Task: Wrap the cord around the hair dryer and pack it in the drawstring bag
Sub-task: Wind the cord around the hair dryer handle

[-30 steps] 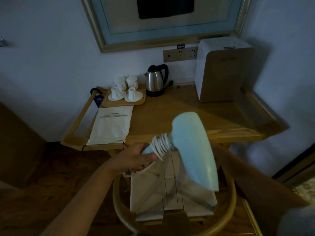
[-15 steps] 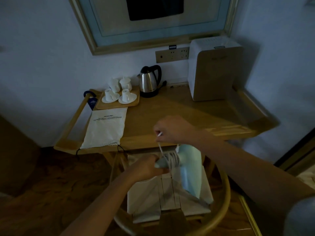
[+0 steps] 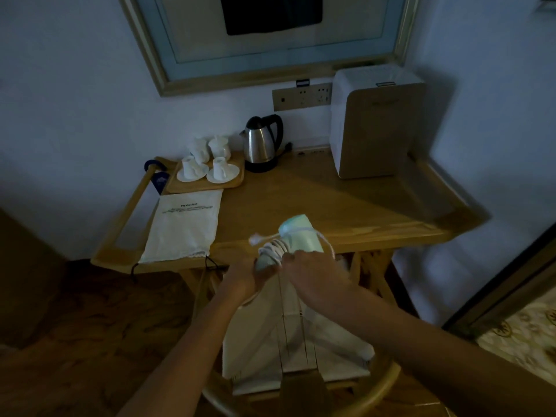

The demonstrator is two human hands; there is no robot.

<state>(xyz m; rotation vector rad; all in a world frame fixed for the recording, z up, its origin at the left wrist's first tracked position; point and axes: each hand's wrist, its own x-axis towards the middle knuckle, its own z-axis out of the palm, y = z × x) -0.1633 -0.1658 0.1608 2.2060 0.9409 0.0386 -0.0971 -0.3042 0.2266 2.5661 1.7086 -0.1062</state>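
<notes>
1. Hair dryer (image 3: 296, 236), pale green, is held in the air just at the near edge of the wooden table (image 3: 346, 212), barrel pointing away, so both hands can work around it.
2. Left hand (image 3: 245, 276) is closed around the handle end, steadying it.
3. Right hand (image 3: 316, 276) is curled over the white cord (image 3: 272, 248), apparently pinching it against the coils; a loop trails right, the plug sticks out left.
4. Drawstring bag (image 3: 183, 225) lies flat on the table's left side, well apart, likely waiting for packing.

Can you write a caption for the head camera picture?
Two hands wind the white cord around a mint hair dryer near the drawstring bag.
</notes>
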